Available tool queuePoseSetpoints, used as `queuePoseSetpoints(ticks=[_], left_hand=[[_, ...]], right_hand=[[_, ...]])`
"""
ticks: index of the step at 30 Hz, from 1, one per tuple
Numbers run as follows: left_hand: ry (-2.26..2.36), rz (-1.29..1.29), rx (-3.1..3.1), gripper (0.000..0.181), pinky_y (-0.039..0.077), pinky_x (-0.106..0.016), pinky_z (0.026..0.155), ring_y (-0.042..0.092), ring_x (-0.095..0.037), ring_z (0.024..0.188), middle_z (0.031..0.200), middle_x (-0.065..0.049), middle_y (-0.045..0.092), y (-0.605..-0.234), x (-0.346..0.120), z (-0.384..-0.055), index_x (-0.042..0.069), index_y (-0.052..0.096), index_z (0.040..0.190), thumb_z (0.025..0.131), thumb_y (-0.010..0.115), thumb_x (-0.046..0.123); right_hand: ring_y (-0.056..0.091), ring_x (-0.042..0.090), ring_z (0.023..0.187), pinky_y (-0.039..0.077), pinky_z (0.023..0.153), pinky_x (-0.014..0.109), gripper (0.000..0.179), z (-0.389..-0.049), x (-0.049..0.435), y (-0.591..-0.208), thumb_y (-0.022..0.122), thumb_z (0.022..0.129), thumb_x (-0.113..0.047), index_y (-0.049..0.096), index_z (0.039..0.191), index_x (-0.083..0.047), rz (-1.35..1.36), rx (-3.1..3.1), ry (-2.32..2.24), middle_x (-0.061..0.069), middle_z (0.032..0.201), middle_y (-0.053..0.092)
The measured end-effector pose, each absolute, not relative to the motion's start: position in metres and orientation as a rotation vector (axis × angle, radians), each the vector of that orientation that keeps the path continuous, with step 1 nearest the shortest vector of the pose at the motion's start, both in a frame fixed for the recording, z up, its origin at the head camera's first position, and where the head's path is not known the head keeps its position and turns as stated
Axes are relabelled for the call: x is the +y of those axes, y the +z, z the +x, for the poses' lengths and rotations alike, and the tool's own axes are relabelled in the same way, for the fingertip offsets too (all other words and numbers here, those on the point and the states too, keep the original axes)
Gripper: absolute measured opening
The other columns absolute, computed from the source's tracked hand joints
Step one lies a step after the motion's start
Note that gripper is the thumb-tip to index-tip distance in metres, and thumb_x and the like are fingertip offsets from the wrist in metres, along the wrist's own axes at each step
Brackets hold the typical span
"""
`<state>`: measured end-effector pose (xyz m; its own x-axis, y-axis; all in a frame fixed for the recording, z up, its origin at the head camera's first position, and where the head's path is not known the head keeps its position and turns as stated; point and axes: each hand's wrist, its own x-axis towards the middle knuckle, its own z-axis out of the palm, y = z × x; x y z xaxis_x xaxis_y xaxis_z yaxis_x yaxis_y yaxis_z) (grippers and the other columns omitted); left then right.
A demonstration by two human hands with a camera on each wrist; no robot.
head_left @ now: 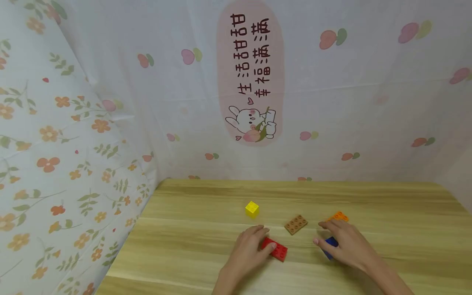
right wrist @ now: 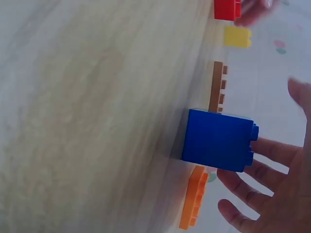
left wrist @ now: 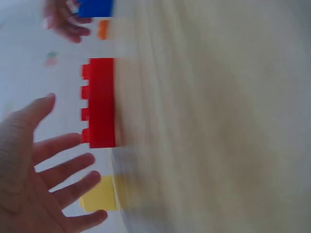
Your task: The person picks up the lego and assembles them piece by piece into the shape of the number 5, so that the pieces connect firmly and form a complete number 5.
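My left hand (head_left: 249, 248), fingers spread, hovers at the left end of a red toy brick (head_left: 279, 251) that lies studs up on the table. In the left wrist view the thumb stands apart from the red brick (left wrist: 101, 103), and the fingertips reach toward its near end. My right hand (head_left: 346, 243) is over a blue brick (head_left: 331, 242), partly covering it in the head view. From the right wrist, the blue brick (right wrist: 218, 138) stands upright with loosely spread fingers (right wrist: 248, 194) behind it and the thumb away. Neither hand grips anything.
A yellow brick (head_left: 252, 209) sits at the back left. Between the hands, farther back, lies a flat brown brick (head_left: 296, 224). An orange brick (head_left: 339, 216) is just beyond the right fingers, partly hidden. Patterned cloth (head_left: 177, 102) hangs behind the wooden table (head_left: 184, 246).
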<state>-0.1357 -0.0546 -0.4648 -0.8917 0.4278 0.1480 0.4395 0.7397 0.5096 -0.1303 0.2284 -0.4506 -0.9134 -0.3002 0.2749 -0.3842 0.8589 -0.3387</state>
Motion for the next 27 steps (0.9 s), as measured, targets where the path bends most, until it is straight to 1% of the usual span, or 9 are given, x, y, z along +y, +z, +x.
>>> queuePoseSetpoints(ticks=[5,9,11,12,16,18,19,23,27], left_hand=[[-0.676,-0.738,-2.899,0.043,0.04,-0.048,0.092,0.051,-0.022,0.114,0.121,-0.004,0.059,-0.459,-0.03,-0.154,0.011,0.063,0.119,0.087,0.063,0.04],[-0.574,-0.763,-2.905,0.044,0.043,-0.044,0.087,0.055,-0.02,0.106,0.115,-0.002,0.062,-0.457,-0.013,-0.166,0.011,0.064,0.117,0.083,0.068,0.039],[-0.536,-0.765,-2.914,0.043,0.044,-0.042,0.084,0.056,-0.019,0.1,0.112,0.0,0.063,-0.458,-0.005,-0.171,0.013,0.065,0.116,0.081,0.069,0.038],[-0.522,-0.761,-2.919,0.04,0.044,-0.041,0.081,0.057,-0.018,0.095,0.107,0.001,0.064,-0.458,-0.001,-0.173,0.013,0.066,0.112,0.08,0.07,0.038],[-0.472,-0.696,-2.959,0.037,0.041,-0.036,0.074,0.049,-0.013,0.078,0.093,0.005,0.06,-0.462,0.011,-0.18,0.017,0.069,0.102,0.075,0.074,0.042],[-0.465,-0.663,-2.971,0.038,0.039,-0.032,0.071,0.045,-0.011,0.074,0.088,0.006,0.056,-0.464,0.015,-0.182,0.018,0.069,0.1,0.073,0.076,0.044],[-0.467,-0.652,-2.973,0.04,0.037,-0.031,0.07,0.044,-0.01,0.074,0.088,0.006,0.055,-0.465,0.016,-0.182,0.019,0.069,0.101,0.072,0.077,0.045],[-0.531,-0.665,-2.962,0.038,0.036,-0.029,0.069,0.043,-0.008,0.074,0.086,0.008,0.054,-0.47,0.016,-0.183,0.02,0.069,0.101,0.072,0.078,0.042],[-0.738,-0.728,-2.943,0.033,0.037,-0.026,0.07,0.044,-0.007,0.076,0.085,0.008,0.054,-0.473,0.013,-0.185,0.015,0.069,0.101,0.074,0.079,0.032]], right_hand=[[0.057,0.034,0.098,0.043,0.08,0.057,0.061,-0.125,0.234,-0.453,0.068,0.075,-0.057,0.066,0.111,-0.008,0.534,-2.879,0.551,0.012,0.109,0.062],[0.056,0.033,0.097,0.046,0.076,0.053,0.064,-0.121,0.238,-0.453,0.071,0.071,-0.057,0.065,0.112,-0.008,0.569,-2.912,0.555,0.011,0.111,0.06],[0.056,0.032,0.096,0.047,0.074,0.051,0.065,-0.119,0.241,-0.454,0.073,0.07,-0.055,0.064,0.113,-0.007,0.58,-2.916,0.563,0.012,0.111,0.059],[0.056,0.032,0.096,0.048,0.073,0.05,0.066,-0.118,0.242,-0.455,0.074,0.069,-0.054,0.064,0.113,-0.006,0.58,-2.919,0.57,0.012,0.111,0.058],[0.057,0.029,0.093,0.049,0.07,0.046,0.071,-0.115,0.244,-0.459,0.075,0.067,-0.056,0.062,0.115,-0.005,0.529,-2.943,0.623,0.013,0.112,0.056],[0.058,0.025,0.089,0.05,0.069,0.043,0.073,-0.114,0.244,-0.461,0.074,0.067,-0.058,0.061,0.115,-0.004,0.488,-2.957,0.643,0.01,0.11,0.056],[0.058,0.022,0.087,0.05,0.068,0.041,0.074,-0.114,0.243,-0.462,0.073,0.066,-0.06,0.061,0.114,-0.005,0.468,-2.962,0.645,0.009,0.108,0.056],[0.057,0.013,0.079,0.05,0.063,0.033,0.064,-0.112,0.243,-0.465,0.073,0.068,-0.057,0.061,0.106,-0.006,0.424,-2.959,0.652,0.002,0.098,0.058],[0.055,0.007,0.073,0.047,0.059,0.024,0.051,-0.11,0.245,-0.466,0.076,0.07,-0.048,0.06,0.099,-0.009,0.402,-2.953,0.736,-0.003,0.089,0.059]])
